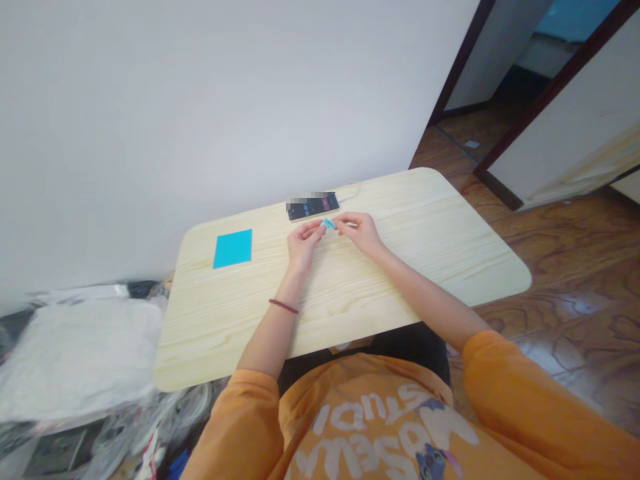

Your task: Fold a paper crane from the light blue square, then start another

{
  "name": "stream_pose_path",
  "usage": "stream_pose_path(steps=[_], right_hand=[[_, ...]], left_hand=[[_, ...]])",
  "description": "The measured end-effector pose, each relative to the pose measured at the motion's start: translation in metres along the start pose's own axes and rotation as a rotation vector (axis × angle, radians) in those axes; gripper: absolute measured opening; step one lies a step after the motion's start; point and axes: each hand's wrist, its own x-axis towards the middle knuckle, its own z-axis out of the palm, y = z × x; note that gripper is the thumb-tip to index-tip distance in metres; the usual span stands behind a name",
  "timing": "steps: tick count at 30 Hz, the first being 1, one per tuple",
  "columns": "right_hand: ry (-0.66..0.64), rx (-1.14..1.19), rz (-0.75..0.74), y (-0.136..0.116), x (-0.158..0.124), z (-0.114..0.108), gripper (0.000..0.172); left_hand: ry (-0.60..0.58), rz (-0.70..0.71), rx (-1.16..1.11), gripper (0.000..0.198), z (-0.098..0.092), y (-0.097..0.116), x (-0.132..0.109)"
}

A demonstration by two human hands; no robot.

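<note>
Pinching folded blue paper (328, 224) between left hand (304, 244) and right hand (360, 233), both grips closed on it, low above worktop (425, 227), beside phone (313, 207).

The wooden desk (425, 230) is showing a smooth, pale grain, while the folded blue paper (328, 224) and blue paper square (233, 249) are looking matt. The phone's glass (313, 208) and the wood floor (550, 267) are shining glossily.

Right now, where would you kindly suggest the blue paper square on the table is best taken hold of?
Pinch the near right corner of the blue paper square, coming from the right, where the left hand is nearest. It lies flat on the wooden tabletop, so a corner should lift most easily.
</note>
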Motion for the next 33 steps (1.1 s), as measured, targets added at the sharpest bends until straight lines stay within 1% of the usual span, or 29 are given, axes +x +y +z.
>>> stream_pose_path(steps=[3,5,8,13,16,19,21,26,29,33], right_hand=[[0.043,-0.103,-0.081,0.0019,-0.0016,0.0011,0.020],[0.049,-0.102,-0.077,0.0029,-0.0007,0.0009,0.021],[0.033,-0.021,0.013,0.0035,0.0025,-0.0006,0.024],[-0.019,0.242,0.228,0.0033,0.0058,-0.0031,0.030],[-0.042,0.345,0.291,0.0038,0.0062,-0.0037,0.030],[-0.038,0.397,0.339,0.0048,0.0064,-0.0030,0.029],[-0.027,0.385,0.344,0.0053,0.0062,-0.0021,0.029],[0.015,0.280,0.285,0.0055,0.0046,-0.0008,0.030],[0.020,0.276,0.284,0.0055,0.0042,-0.0013,0.029],[0.024,0.338,0.321,0.0065,0.0052,-0.0019,0.028]], left_hand=[[0.016,0.084,0.045,0.031,0.0026,0.0026,-0.0026],[0.009,0.109,0.060,0.029,0.0030,0.0035,-0.0031],[-0.013,0.105,0.053,0.028,0.0016,0.0031,-0.0014],[-0.071,0.053,-0.032,0.032,-0.0016,0.0020,0.0028],[-0.102,0.007,-0.078,0.035,-0.0021,0.0024,0.0036],[-0.087,-0.005,-0.085,0.035,-0.0022,0.0021,0.0040],[-0.064,0.016,-0.055,0.035,-0.0025,0.0014,0.0040],[-0.047,0.083,0.065,0.033,-0.0027,-0.0001,0.0024],[-0.046,0.083,0.078,0.030,-0.0032,-0.0008,0.0022],[-0.062,0.046,0.038,0.029,-0.0062,-0.0016,0.0048]])
